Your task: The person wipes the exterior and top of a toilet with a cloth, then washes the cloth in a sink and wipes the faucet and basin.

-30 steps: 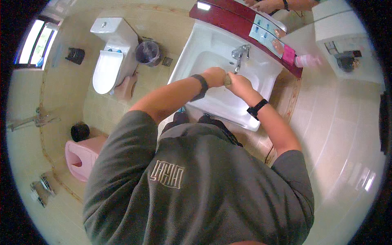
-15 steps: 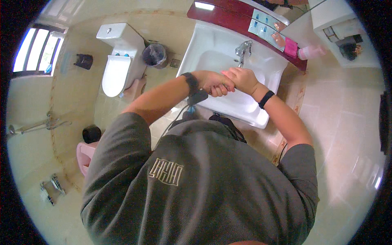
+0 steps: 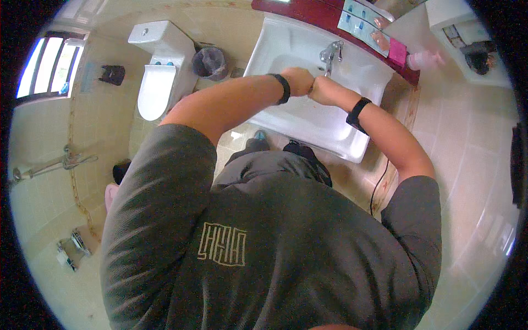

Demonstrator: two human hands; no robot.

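Observation:
My left hand (image 3: 297, 81) and my right hand (image 3: 324, 91) meet over the white washbasin (image 3: 291, 113), just in front of the chrome faucet (image 3: 331, 52). Both show their backs, with the fingers bent inward and hidden where the hands touch. Whether anything lies between them is out of sight. A black band (image 3: 282, 89) circles the left wrist. On the right wrist sits another black band (image 3: 358, 113) with a dark box partly showing under it.
A dark red counter (image 3: 324, 16) runs behind the basin, bearing a pink box (image 3: 397, 52) and a pink bottle (image 3: 422, 60). Left of the basin stand a lined trash bin (image 3: 210, 62) and a white toilet (image 3: 156, 91). A black cable (image 3: 379, 184) hangs beside my right arm.
My left hand has turned from showing curled fingers to showing its back, and its elbow has risen. The hands have shifted slightly away from me and stay in contact. The view has shifted slightly.

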